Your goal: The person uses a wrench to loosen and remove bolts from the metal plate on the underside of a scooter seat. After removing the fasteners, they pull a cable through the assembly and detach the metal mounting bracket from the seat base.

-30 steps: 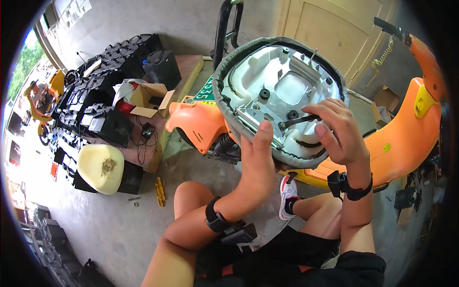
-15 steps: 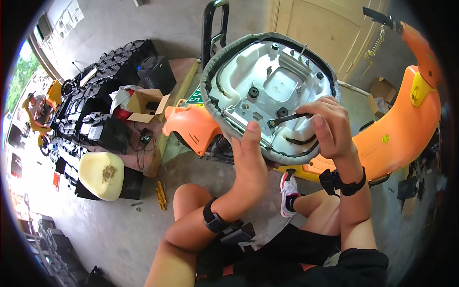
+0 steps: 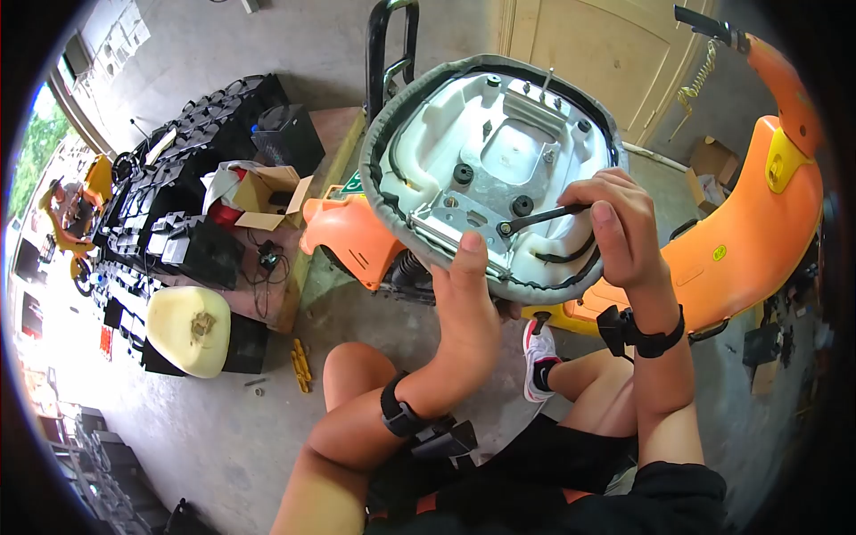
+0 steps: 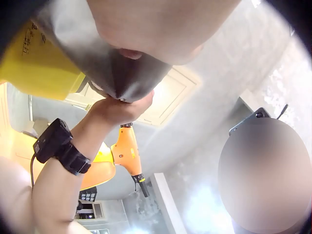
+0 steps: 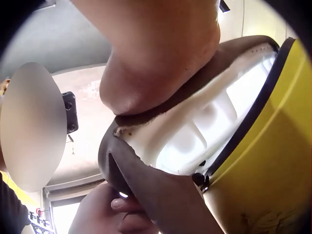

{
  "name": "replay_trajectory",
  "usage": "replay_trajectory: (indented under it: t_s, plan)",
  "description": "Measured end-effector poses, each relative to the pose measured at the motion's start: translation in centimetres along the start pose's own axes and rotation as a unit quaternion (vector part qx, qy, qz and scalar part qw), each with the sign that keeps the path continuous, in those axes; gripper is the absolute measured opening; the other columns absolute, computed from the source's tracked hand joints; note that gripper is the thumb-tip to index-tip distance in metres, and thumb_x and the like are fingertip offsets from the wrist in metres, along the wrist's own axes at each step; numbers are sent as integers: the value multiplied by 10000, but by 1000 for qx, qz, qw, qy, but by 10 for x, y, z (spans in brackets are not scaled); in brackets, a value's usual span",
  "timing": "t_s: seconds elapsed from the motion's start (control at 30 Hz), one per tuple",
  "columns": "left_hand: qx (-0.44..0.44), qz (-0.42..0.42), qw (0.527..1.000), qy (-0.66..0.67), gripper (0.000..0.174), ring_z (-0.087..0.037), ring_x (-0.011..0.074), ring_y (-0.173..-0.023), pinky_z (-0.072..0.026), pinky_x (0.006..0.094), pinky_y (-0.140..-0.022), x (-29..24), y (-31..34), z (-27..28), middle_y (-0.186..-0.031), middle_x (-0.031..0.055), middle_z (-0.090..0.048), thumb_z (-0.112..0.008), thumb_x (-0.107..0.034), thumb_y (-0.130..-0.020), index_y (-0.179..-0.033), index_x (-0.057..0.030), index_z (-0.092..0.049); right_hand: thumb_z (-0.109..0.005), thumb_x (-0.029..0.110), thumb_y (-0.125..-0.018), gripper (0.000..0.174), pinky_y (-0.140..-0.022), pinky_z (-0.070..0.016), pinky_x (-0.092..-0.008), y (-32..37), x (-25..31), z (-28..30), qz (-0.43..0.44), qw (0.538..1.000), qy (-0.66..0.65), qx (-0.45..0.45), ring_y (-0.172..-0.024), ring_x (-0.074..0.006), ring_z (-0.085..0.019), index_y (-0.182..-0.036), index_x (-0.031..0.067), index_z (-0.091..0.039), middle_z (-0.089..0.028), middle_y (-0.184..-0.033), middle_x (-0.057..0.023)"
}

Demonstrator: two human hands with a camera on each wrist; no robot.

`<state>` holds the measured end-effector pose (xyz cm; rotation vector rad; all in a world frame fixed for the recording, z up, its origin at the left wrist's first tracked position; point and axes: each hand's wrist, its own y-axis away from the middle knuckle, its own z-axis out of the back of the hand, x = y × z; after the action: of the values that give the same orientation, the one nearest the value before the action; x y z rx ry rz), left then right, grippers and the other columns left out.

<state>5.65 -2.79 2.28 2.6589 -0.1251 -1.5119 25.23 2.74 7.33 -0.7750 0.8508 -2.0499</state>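
A scooter seat (image 3: 426, 165) is turned with its white underside up toward me, a grey cover wrapped round its rim. My left hand (image 3: 468, 303) grips the near rim, thumb on top; some of its fingers (image 5: 131, 222) show beneath the cover in the right wrist view. My right hand (image 3: 620, 230) holds the end of a dark wrench (image 3: 548, 217) between thumb and fingers. The wrench's ring end is at a bolt (image 3: 506, 229) on the metal bracket (image 3: 464, 217). In the left wrist view the grey cover (image 4: 63, 29) hides the wrench.
The orange scooter (image 3: 731, 241) stands behind and right of the seat. At left are rows of black batteries (image 3: 169, 174), an opened cardboard box (image 3: 267, 196) and a cream foam pad (image 3: 187, 330). A yellow tool (image 3: 300, 366) lies on the floor beside the knee.
The whole head view has shifted a little left, and the seat covers more of the green plate. My right fingers are now nearer the wrench's end, baring more handle. The left hand keeps its grip.
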Motion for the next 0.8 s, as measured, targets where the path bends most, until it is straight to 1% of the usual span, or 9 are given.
replay_trajectory:
  t_s: [0.03, 0.07, 0.1, 0.17, 0.27, 0.4, 0.6, 0.67, 0.8]
  plan:
    - [-8, 6, 1000, 20, 652, -545, 82, -613, -347, 244, -521, 2, 1, -3, -855, -3, -682, -415, -721, -966, -1163, -126, -595, -474, 215, -998, 309, -789, -474, -386, -2, 2, 3, -23, 999, 9, 29, -631, -281, -623, -910, 15, -693, -681, -736, -97]
    - [-16, 12, 999, 40, 656, -547, 88, -612, -354, 249, -525, 3, 2, -4, -848, 2, -682, -419, -720, -964, -1163, -120, -594, -475, 267, -1017, 351, -879, -460, -402, -1, 3, 5, -66, 997, 5, 41, -767, -299, -645, -949, 19, -714, -701, -801, -113]
    - [-16, 12, 999, 40, 656, -547, 88, -612, -354, 249, -525, 4, 3, -3, -848, 2, -682, -419, -720, -964, -1163, -120, -594, -475, 267, -1017, 351, -879, -460, -402, -1, 2, 6, -66, 997, 5, 41, -767, -299, -645, -949, 19, -714, -701, -801, -113]
    - [20, 14, 999, 47, 666, -554, 101, -614, -368, 258, -534, 6, 3, 2, -839, 17, -683, -422, -718, -963, -1153, -105, -597, -464, 326, -1037, 419, -916, -454, -413, -3, 2, 8, -37, 996, 74, 33, -911, -331, -636, -964, 5, -722, -698, -903, -145]
    - [-4, 15, 999, 48, 669, -554, 113, -601, -364, 257, -522, 6, 4, -4, -824, 34, -680, -422, -716, -964, -1135, -95, -601, -455, 369, -1047, 471, -940, -449, -420, -3, 8, 13, -54, 988, 143, 15, -987, -366, -608, -961, -5, -727, -672, -973, -164]
    - [-12, 15, 999, 35, 663, -554, 119, -588, -358, 253, -511, 4, 5, -9, -822, 44, -679, -412, -708, -973, -1124, -92, -605, -457, 395, -1047, 498, -920, -460, -419, 2, 7, 12, -98, 984, 146, 5, -947, -364, -609, -942, -7, -731, -651, -974, -168]
    - [-10, -4, 1000, 22, 692, -562, 122, -578, -370, 250, -498, 4, 5, -10, -820, 53, -682, -407, -729, -964, -1121, -85, -607, -440, 317, -1027, 460, -750, -461, -395, 4, -8, 6, -94, 992, 85, -23, -783, -318, -566, -825, -4, -701, -598, -789, -138]
    - [-13, 6, 999, 51, 725, -566, 126, -567, -371, 249, -496, 10, 2, -7, -800, 50, -685, -381, -754, -959, -1106, -83, -614, -417, 270, -1010, 441, -682, -417, -386, 1, -8, 3, -56, 993, 77, -65, -696, -288, -505, -705, 16, -610, -526, -684, -105]
    - [3, 17, 999, 35, 748, -577, 131, -565, -370, 248, -495, 4, 0, -2, -781, 45, -687, -350, -765, -960, -1099, -82, -619, -406, 262, -1004, 438, -633, -378, -376, -2, -11, -2, -41, 991, 65, -106, -637, -262, -462, -637, 42, -497, -471, -633, -88]
